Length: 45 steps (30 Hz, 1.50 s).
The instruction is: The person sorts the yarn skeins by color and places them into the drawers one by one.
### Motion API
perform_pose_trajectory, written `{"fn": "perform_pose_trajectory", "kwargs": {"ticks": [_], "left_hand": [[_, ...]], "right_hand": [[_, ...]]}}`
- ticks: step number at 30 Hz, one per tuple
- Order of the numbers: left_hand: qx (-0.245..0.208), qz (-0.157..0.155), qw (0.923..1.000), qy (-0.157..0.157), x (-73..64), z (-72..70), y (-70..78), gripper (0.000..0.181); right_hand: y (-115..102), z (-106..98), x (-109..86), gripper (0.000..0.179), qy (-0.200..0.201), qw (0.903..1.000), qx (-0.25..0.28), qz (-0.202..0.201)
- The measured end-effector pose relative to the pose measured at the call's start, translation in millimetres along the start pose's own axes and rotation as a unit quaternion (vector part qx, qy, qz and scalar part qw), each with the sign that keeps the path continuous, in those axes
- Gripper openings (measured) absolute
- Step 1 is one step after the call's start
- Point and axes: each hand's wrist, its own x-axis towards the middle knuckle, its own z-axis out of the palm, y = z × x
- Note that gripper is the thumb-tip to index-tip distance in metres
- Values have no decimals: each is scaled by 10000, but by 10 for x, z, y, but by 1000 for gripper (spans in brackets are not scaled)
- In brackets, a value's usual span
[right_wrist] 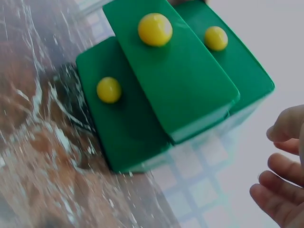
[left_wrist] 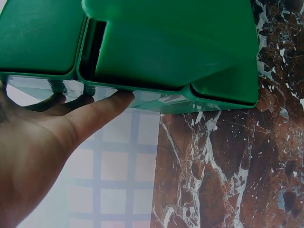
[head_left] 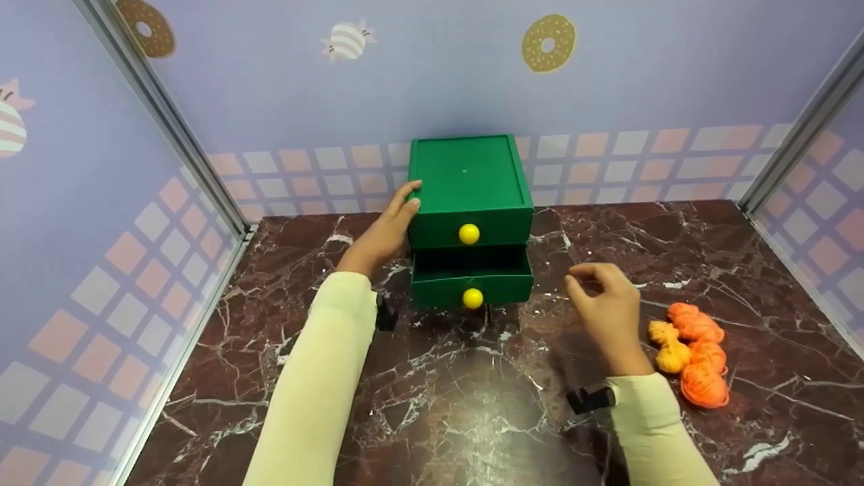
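Observation:
A green chest of three drawers (head_left: 466, 175) with round yellow knobs stands against the back wall. Its middle drawer (head_left: 439, 291) is pulled partway out, while the top and bottom drawers sit closed in the right wrist view. My left hand (head_left: 385, 233) rests along the chest's left side, fingers extended against the wall of it, as the left wrist view also shows. To the right of the chest, my right hand (head_left: 607, 317) hovers with loosely bent fingers and holds nothing. The middle drawer's yellow knob (right_wrist: 155, 29) is not touched by either hand.
Orange yarn bundles (head_left: 705, 385) and a smaller yellow-orange yarn bundle (head_left: 673, 356) lie on the dark red marbled table (head_left: 445, 405), right of my right hand. Patterned panels (head_left: 432, 81) enclose the table at the back and both sides.

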Motion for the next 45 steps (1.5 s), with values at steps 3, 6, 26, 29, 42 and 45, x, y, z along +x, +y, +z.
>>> {"fn": "perform_pose_trajectory", "kwargs": {"ticks": [3, 6, 26, 29, 42, 45], "left_hand": [[-54, -88, 9999, 34, -6, -5, -11, 51], [-205, -138, 9997, -6, -9, -8, -14, 50], [-130, -109, 9998, -83, -5, -14, 6, 51], [-408, -176, 9988, -210, -2, -12, 31, 52], [-414, -157, 9985, -310, -88, -12, 145, 53], [-488, -124, 9984, -256, -13, -4, 36, 52]], "right_hand": [[48, -54, 39, 10, -96, 9998, -122, 112], [106, -108, 67, 13, -268, 9988, -349, 222], [481, -530, 203, 27, -1599, 9723, -1648, 443], [527, -607, 213, 30, -1858, 9651, -1775, 501], [708, -815, 255, 39, -3027, 9230, -2099, 1112], [747, -830, 249, 41, -3173, 9155, -2123, 1268]]}}
